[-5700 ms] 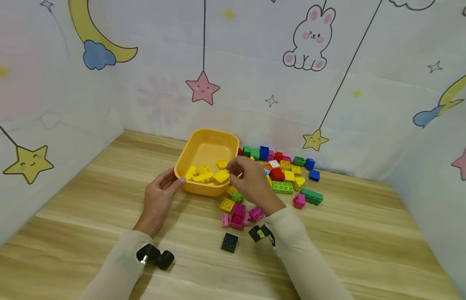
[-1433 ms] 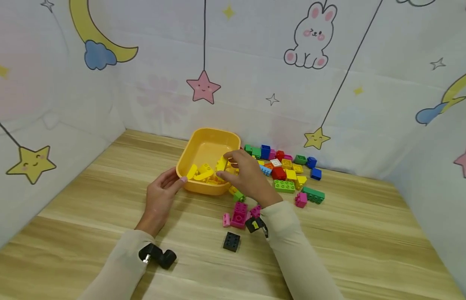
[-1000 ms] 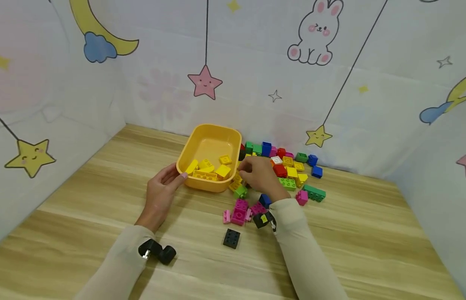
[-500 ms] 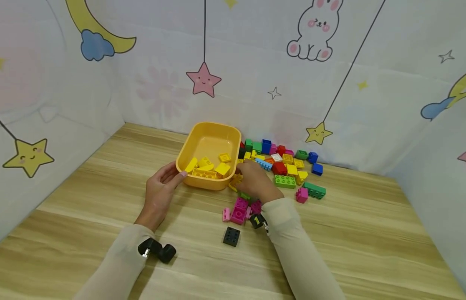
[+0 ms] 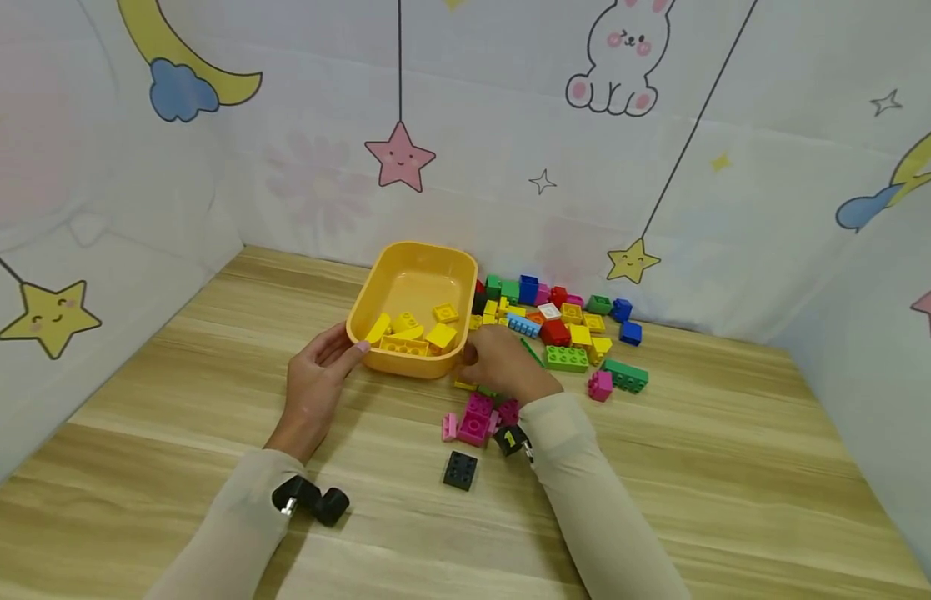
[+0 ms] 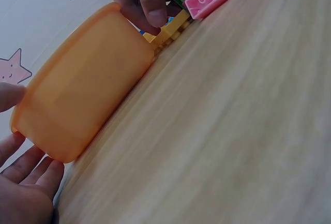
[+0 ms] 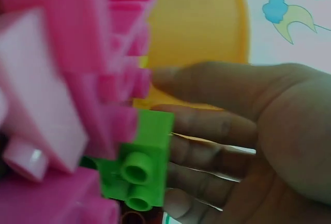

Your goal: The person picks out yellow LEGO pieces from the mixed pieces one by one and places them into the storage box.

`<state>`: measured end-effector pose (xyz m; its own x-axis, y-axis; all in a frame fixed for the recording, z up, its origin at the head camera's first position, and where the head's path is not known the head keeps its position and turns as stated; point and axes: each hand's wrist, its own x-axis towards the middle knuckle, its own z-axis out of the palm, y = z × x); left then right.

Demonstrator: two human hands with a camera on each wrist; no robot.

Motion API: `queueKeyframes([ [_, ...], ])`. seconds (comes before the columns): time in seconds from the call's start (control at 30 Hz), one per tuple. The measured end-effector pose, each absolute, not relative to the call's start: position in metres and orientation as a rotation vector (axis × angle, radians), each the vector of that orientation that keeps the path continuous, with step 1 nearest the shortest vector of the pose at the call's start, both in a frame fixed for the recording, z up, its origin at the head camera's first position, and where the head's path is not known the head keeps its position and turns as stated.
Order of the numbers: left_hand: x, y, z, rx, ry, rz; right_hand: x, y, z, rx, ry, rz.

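Since a moment ago, we see the right hand (image 5: 506,367) move from above the yellow tub (image 5: 418,287) down to the bricks beside its right wall. The tub sits near the back of the worktop (image 5: 675,492), left of the brick pile, and we count several yellow bricks (image 5: 440,336) lying towards its near end. Our left hand (image 5: 315,387) holds the tub by its near-left corner, thumb at the rim and fingers against the outer wall. Our right hand's thumb and fingertips stand narrowly apart, next to a low yellow brick (image 6: 171,30) just beside the tub; we cannot tell whether they grip it. Close by its fingers we find a light green brick (image 7: 155,131), and nearer us a cluster of pink bricks (image 5: 476,427), with a black brick (image 5: 460,471) nearer still. Farther right we have a lime brick (image 5: 567,358), a red brick (image 5: 555,333), a dark green brick (image 5: 626,377) and a blue brick (image 5: 631,333). Behind everything we face a pale backdrop (image 5: 480,92) printed with stars and a rabbit.
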<state>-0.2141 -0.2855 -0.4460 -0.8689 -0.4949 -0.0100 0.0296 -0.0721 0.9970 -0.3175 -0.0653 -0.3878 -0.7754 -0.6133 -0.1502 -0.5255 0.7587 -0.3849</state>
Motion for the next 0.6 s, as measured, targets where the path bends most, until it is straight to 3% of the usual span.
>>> queueKeyframes([
  [0.27,-0.214,-0.287,-0.448,0.507,-1.828,-2.007,-0.316,-0.067,-0.384,-0.839,2.636,-0.379],
  [0.6,-0.215,-0.286,-0.446,0.499,-1.834,-2.0,-0.306,-0.051,-0.344,-0.977,2.754,-0.594],
])
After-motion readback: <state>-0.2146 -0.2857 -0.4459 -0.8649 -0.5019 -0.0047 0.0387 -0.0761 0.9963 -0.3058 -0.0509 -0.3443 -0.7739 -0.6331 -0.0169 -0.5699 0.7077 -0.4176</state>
